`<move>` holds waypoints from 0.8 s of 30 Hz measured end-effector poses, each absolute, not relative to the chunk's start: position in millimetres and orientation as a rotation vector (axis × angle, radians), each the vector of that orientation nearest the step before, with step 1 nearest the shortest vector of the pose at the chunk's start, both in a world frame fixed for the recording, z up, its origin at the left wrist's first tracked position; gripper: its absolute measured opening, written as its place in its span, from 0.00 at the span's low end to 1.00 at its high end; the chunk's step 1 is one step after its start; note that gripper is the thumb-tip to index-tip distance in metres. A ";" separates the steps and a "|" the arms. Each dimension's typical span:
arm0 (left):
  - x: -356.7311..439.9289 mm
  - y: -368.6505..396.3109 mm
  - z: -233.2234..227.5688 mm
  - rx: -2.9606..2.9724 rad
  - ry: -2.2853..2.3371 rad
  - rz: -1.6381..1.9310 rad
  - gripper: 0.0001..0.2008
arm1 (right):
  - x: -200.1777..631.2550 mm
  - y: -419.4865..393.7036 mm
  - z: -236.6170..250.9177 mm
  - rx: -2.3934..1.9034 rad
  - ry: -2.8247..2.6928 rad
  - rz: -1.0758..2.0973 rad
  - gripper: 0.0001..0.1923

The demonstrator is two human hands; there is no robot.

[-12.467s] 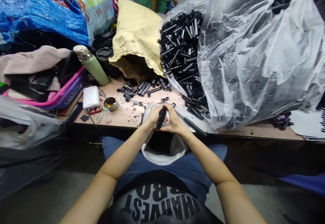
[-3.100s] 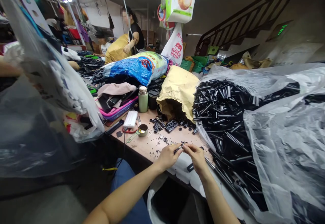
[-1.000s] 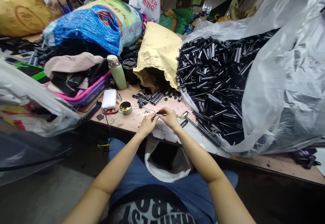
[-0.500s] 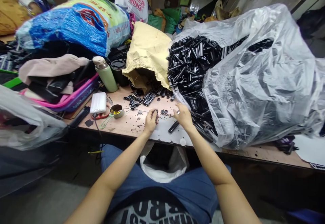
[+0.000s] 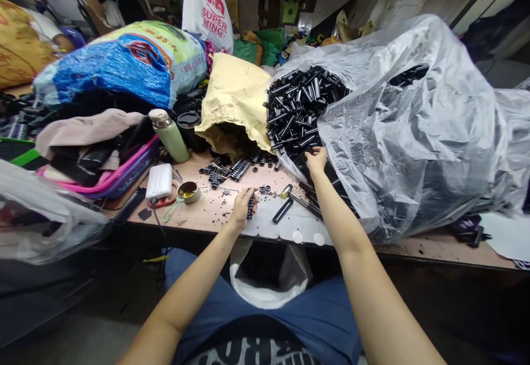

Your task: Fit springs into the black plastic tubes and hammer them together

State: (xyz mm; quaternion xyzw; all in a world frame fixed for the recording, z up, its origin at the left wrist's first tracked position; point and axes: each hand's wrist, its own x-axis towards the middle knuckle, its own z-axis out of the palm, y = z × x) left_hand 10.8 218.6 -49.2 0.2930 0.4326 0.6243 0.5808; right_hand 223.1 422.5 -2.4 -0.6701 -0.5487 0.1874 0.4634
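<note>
My left hand [image 5: 242, 206], low over the table, is closed round a short stack of black ring-shaped pieces [image 5: 250, 209]. To the right, my right hand [image 5: 317, 162] reaches the front edge of a pile of black tubes [image 5: 296, 100] spilling from a clear plastic bag. Its fingers are bent together at the tubes; what they grip, if anything, is hidden. Between the hands lie a loose black tube [image 5: 282, 210] and a hammer [image 5: 286, 190] with a yellowish head. Small black rings [image 5: 265, 189] are scattered beside my left hand.
A tan sack [image 5: 236, 94] opens toward more stacked ring pieces [image 5: 239, 167]. On the left are a metal cup [image 5: 194, 194], a white power bank [image 5: 159, 181], a green flask [image 5: 171, 138] and a pink basket [image 5: 95, 188]. The clear bag [image 5: 418, 149] bulges across the right side.
My right hand has moved up and right from the tabletop to the tube pile, uncovering the hammer. My left hand has turned, showing the stack of rings. The view has tilted slightly.
</note>
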 end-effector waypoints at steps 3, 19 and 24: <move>11.8 220.6 -43.9 0.677 1.068 1.445 0.23 | 211.1 399.4 4.9 -1.500 -1.321 0.559 0.16; 5.5 213.5 -33.1 1.524 1.298 1.454 0.04 | 154.2 256.2 4.0 -1.124 -0.839 2.208 0.34; 11.3 207.5 -34.1 1.499 1.290 1.456 0.12 | 152.3 249.2 0.3 -1.051 -0.827 2.129 0.25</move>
